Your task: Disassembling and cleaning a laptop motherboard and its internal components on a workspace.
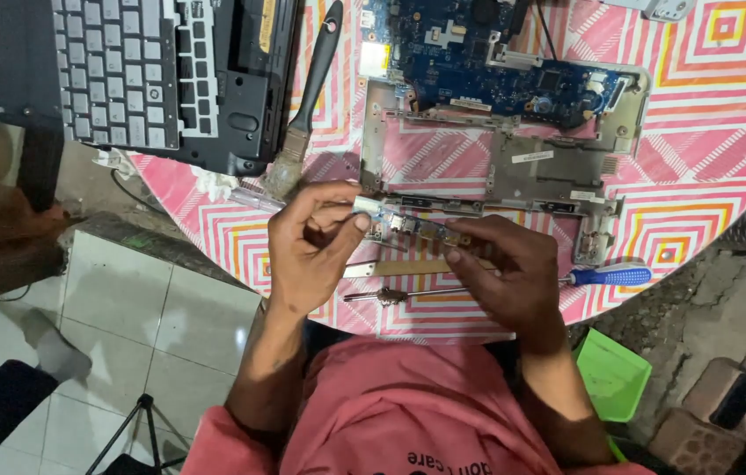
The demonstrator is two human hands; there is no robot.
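Above the table (707, 176) | left hand (311, 251) and right hand (509, 277) are both pinching a small circuit board (404, 225) | blue screwdriver (514, 283) is lying beneath.

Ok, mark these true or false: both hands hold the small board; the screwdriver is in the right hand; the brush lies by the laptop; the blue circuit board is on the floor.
1. Both hands hold the small board: true, left hand and right hand pinch its ends.
2. The screwdriver is in the right hand: false, it lies on the table.
3. The brush lies by the laptop: true.
4. The blue circuit board is on the floor: false, it sits on the metal frame.
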